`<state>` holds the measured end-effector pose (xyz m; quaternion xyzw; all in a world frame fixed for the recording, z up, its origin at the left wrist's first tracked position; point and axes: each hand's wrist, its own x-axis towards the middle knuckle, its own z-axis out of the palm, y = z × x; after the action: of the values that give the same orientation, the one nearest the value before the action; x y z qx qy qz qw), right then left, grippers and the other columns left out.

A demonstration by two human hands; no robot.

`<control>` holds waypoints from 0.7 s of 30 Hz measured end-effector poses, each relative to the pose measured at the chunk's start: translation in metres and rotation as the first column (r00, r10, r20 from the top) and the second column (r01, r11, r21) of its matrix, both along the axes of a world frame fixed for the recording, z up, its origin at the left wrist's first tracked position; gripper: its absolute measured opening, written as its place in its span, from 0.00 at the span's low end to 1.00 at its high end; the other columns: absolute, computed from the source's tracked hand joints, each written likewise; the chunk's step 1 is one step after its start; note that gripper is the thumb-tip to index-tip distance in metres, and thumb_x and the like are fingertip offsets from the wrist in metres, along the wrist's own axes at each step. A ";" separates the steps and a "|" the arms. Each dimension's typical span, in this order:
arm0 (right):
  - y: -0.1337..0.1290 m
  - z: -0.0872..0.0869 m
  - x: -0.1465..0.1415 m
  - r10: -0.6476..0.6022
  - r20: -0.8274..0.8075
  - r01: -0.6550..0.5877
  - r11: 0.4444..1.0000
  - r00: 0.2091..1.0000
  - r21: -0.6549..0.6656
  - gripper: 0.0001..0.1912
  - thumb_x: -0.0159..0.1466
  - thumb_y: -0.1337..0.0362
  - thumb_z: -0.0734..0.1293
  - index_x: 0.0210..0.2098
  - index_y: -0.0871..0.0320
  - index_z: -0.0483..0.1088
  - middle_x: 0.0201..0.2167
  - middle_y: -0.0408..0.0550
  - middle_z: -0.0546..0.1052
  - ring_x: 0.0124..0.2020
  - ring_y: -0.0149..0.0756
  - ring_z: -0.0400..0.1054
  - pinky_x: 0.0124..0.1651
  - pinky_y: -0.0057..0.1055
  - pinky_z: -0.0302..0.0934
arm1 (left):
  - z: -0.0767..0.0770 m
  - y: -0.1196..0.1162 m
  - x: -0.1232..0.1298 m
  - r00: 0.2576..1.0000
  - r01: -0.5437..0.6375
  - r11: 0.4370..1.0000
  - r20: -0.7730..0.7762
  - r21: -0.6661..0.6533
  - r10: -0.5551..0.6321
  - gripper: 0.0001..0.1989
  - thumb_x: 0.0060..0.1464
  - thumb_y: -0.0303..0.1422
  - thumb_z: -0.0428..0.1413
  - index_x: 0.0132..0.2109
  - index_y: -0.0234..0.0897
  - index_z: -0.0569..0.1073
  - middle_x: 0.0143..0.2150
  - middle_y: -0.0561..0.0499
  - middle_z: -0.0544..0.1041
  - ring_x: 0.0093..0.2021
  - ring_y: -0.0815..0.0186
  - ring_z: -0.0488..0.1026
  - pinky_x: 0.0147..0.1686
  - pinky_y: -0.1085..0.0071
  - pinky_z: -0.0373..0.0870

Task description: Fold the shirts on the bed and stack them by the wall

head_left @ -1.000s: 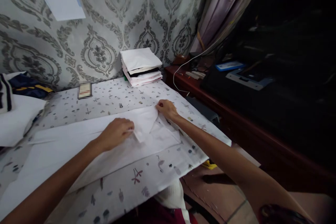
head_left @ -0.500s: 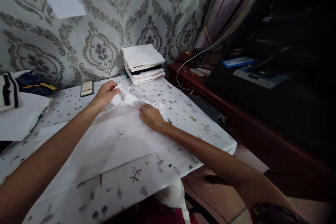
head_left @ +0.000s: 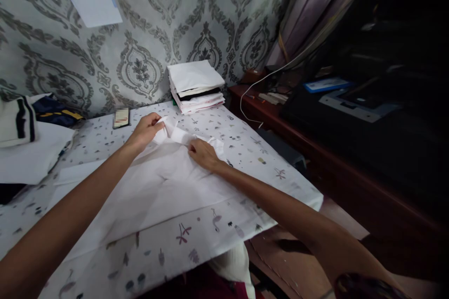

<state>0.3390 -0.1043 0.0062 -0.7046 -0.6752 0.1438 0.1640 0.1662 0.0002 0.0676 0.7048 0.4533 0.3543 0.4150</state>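
White cloth [head_left: 164, 184] is being held on the near side of the folded stack [head_left: 196, 77], its far edge being bunched between two hands. That edge is being pinched between the thumb and fingers of the left hand [head_left: 149, 127], in front of the stack and to its left. A neighbouring part is being gripped in the curled fingers of the right hand [head_left: 204, 154], almost straight in front of the stack. A short band of cloth is being held between them. The remainder is being borne, shallowly creased, by the surface [head_left: 245, 149], and is being partly hidden by the left forearm [head_left: 87, 191].

The stack itself, pale layers with a black one among them, is being carried at the surface's far side. Left of the stack, a small dark-edged card [head_left: 121, 118] is being carried; farther left, a striped cloth [head_left: 16, 124] and a navy-and-yellow cloth [head_left: 58, 111] are being seen. Behind the stack, a patterned wall [head_left: 140, 67] is being shown, a white sheet [head_left: 96, 9] being displayed above and left of the stack. To its right, a white cable [head_left: 271, 69] is being draped over red-brown furniture [head_left: 255, 111].
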 end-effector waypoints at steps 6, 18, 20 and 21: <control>-0.031 -0.002 0.003 0.472 0.133 -0.490 0.842 0.872 0.227 0.09 0.67 0.73 0.60 0.35 0.60 0.71 0.40 0.53 0.75 0.43 0.39 0.66 0.47 0.35 0.61 | -0.001 -0.009 -0.008 0.998 0.067 0.997 -0.022 0.046 -0.066 0.07 0.47 0.36 0.56 0.30 0.39 0.66 0.22 0.58 0.64 0.22 0.71 0.58 0.24 0.73 0.52; -0.026 0.006 -0.012 -0.360 -0.927 0.010 0.932 -0.107 -0.363 0.11 0.72 0.66 0.60 0.32 0.61 0.66 0.31 0.53 0.75 0.35 0.33 0.77 0.35 0.23 0.71 | 0.009 -0.040 -0.024 0.983 0.177 0.974 -0.072 0.144 -0.168 0.13 0.49 0.43 0.58 0.33 0.39 0.67 0.25 0.57 0.66 0.26 0.69 0.63 0.27 0.73 0.57; -0.021 0.009 -0.007 -0.413 -0.854 0.079 0.886 -0.315 -0.458 0.10 0.72 0.69 0.59 0.33 0.60 0.63 0.29 0.49 0.72 0.32 0.31 0.76 0.29 0.18 0.69 | 0.010 -0.043 -0.027 0.981 0.188 0.972 -0.069 0.143 -0.179 0.13 0.50 0.43 0.58 0.33 0.38 0.68 0.26 0.56 0.68 0.26 0.68 0.64 0.27 0.73 0.59; -0.019 0.010 -0.003 -0.412 -0.844 0.134 0.868 -0.344 -0.478 0.10 0.72 0.70 0.58 0.33 0.59 0.62 0.27 0.46 0.71 0.30 0.29 0.74 0.25 0.16 0.67 | 0.011 -0.045 -0.029 0.980 0.194 0.971 -0.069 0.139 -0.186 0.14 0.51 0.44 0.58 0.34 0.38 0.68 0.27 0.56 0.68 0.27 0.68 0.64 0.27 0.73 0.59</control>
<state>0.3364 -0.1229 0.0166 -0.4635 -0.0710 0.6537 0.5940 0.1372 -0.0445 0.0786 0.7827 0.3681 0.3253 0.3822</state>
